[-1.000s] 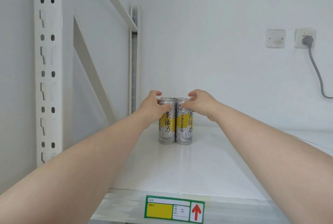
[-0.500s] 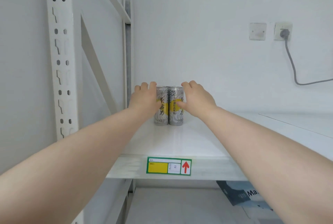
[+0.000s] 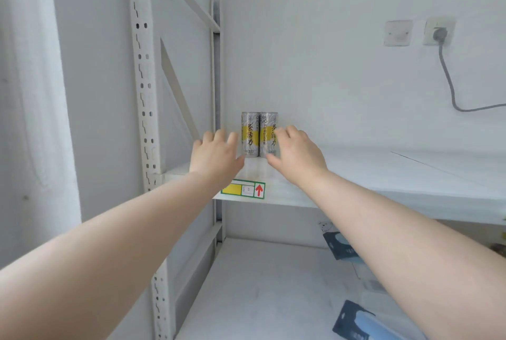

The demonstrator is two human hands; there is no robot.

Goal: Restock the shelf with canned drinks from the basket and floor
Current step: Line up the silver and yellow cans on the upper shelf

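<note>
Two silver cans with yellow labels stand upright and touching at the back left of the white shelf (image 3: 383,175): the left can (image 3: 249,134) and the right can (image 3: 268,133). My left hand (image 3: 216,156) hovers in front and to the left of them, fingers spread, holding nothing. My right hand (image 3: 295,153) is in front and to the right, fingers apart, its fingertips close to the right can's label. Neither hand grips a can.
A green-framed price tag (image 3: 243,189) with a red arrow sits on the shelf's front edge. A perforated white upright (image 3: 142,79) stands at left. Dark blue packets (image 3: 356,320) lie on the lower shelf. A wall socket (image 3: 438,34) with a grey cable is at upper right.
Both hands have let go of the two cans and drawn back toward me. The view has pulled away and dropped, showing the lower shelf.
</note>
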